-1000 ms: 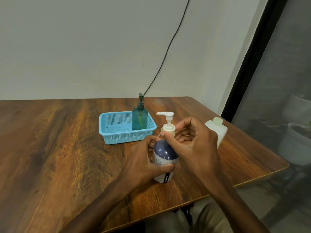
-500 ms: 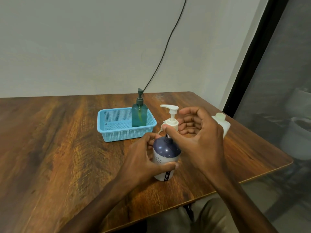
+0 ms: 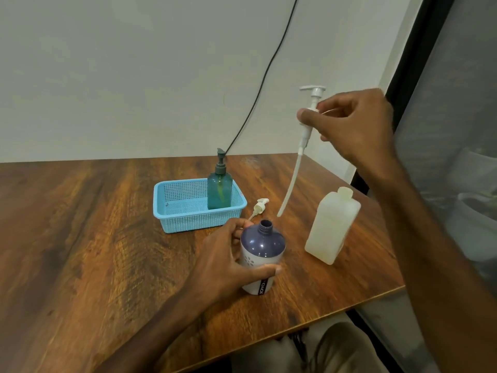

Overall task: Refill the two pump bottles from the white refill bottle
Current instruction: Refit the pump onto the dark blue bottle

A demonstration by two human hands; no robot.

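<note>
A purple-topped white pump bottle (image 3: pixel 262 249) stands on the wooden table (image 3: pixel 80 238) with its neck uncovered, and my left hand (image 3: pixel 226 259) grips its side. My right hand (image 3: pixel 352 125) is raised high and pinches a white pump head (image 3: pixel 309 109) whose long dip tube hangs down above the table, clear of the bottle. The white refill bottle (image 3: pixel 332 224) stands uncapped to the right. A green pump bottle (image 3: pixel 220 188) with its pump on stands in the blue basket (image 3: pixel 188 219).
A second small white pump head (image 3: pixel 259 207) lies on the table between the basket and the purple bottle. A black cable (image 3: pixel 269 68) runs down the wall behind the table. The table's right edge is close to the refill bottle.
My right hand has lifted the white pump head out of the purple-topped bottle and raised it up to the right. The bottle's neck is now uncovered. My left hand still holds the bottle.
</note>
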